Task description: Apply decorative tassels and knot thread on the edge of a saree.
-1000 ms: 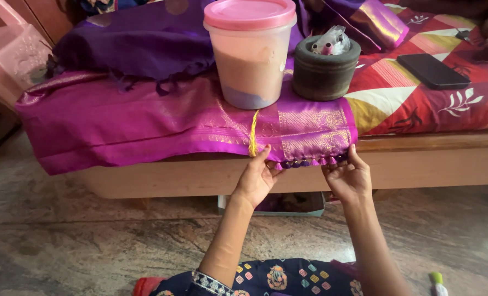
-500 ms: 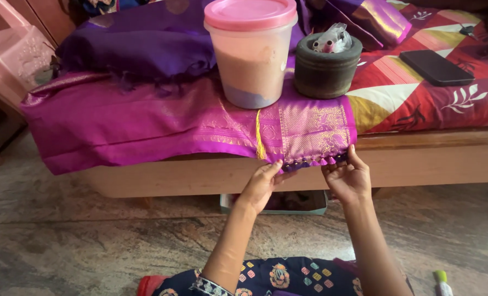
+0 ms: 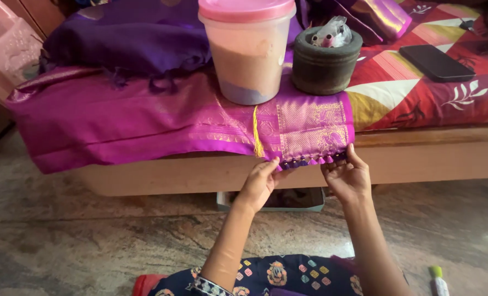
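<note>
Bed edge (image 3: 419, 145): left hand (image 3: 260, 181) and right hand (image 3: 349, 176) raised, fingers pinching the magenta cloth's tasselled hem (image 3: 309, 160).

We've got both hands pinching the tasselled hem of the magenta silk cloth (image 3: 161, 118) hanging off the bed (image 3: 419, 159): left hand (image 3: 261, 181) by the yellow tassel (image 3: 256, 134), right hand (image 3: 349, 178) at the corner. A pink-lidded tub (image 3: 247, 49) sits on the cloth.

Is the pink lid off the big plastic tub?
No, the round pink lid sits closed on the clear plastic tub, standing on the magenta silk cloth.
</note>
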